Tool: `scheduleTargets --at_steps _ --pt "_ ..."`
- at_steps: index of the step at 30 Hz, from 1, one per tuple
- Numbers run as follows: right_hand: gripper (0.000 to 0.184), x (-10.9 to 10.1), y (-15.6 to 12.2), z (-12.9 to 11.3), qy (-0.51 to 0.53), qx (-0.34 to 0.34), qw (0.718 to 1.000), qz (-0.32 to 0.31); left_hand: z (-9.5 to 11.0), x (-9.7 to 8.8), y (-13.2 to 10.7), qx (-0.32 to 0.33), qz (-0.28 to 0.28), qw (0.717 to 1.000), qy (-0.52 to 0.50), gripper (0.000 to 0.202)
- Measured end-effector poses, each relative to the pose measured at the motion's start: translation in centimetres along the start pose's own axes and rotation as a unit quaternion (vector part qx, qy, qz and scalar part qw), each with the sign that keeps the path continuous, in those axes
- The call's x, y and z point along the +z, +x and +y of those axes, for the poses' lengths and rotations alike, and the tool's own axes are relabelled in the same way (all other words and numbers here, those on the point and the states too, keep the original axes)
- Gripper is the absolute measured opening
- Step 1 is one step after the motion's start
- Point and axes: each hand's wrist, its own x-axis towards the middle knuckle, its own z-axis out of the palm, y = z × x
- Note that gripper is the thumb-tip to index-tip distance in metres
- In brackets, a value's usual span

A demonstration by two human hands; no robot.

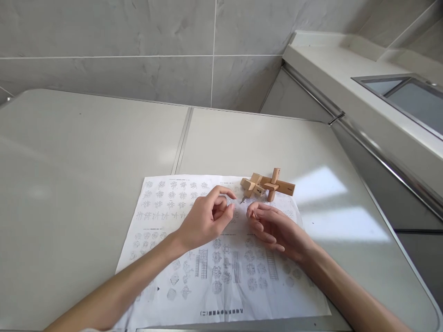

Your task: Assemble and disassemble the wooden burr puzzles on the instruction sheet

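Observation:
A wooden interlocking puzzle (pixel 268 185) of crossed sticks, with printed numbers on two pieces, sits at the far right corner of a printed instruction sheet (pixel 214 272). My left hand (pixel 207 216) hovers over the sheet with its fingers loosely curled and apart, holding nothing. My right hand (pixel 273 228) rests just in front of the puzzle, fingers relaxed and slightly spread, empty. Both hands are a short way from the puzzle and touch none of its pieces.
The sheet lies on a pale grey countertop (pixel 86 175) with a seam (pixel 182 143) down its middle. Grey tiled wall behind. A raised ledge (pixel 346 87) and a steel sink (pixel 408 99) lie to the right.

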Motion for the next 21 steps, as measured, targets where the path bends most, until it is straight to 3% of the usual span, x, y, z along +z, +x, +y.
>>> scheduleTargets --at_steps 8,11,14,21 --pt "0.041 -0.5 0.0 -0.3 -0.064 0.014 0.995 -0.073 0.6 -0.6 0.3 -0.049 0.033 0.995 -0.082 0.029" --pt "0.046 -0.6 0.1 -0.3 -0.083 -0.002 0.992 -0.098 0.6 -1.1 0.6 -0.041 0.08 0.988 -0.127 0.049" --pt "0.048 -1.0 0.3 -0.4 -0.102 -0.013 0.988 -0.114 0.4 -1.8 1.1 -0.04 0.152 0.963 -0.217 0.058" --pt "0.055 -1.4 0.4 -0.6 -0.12 -0.016 0.982 -0.146 0.1 -4.9 2.2 -0.046 0.237 0.906 -0.348 0.065"
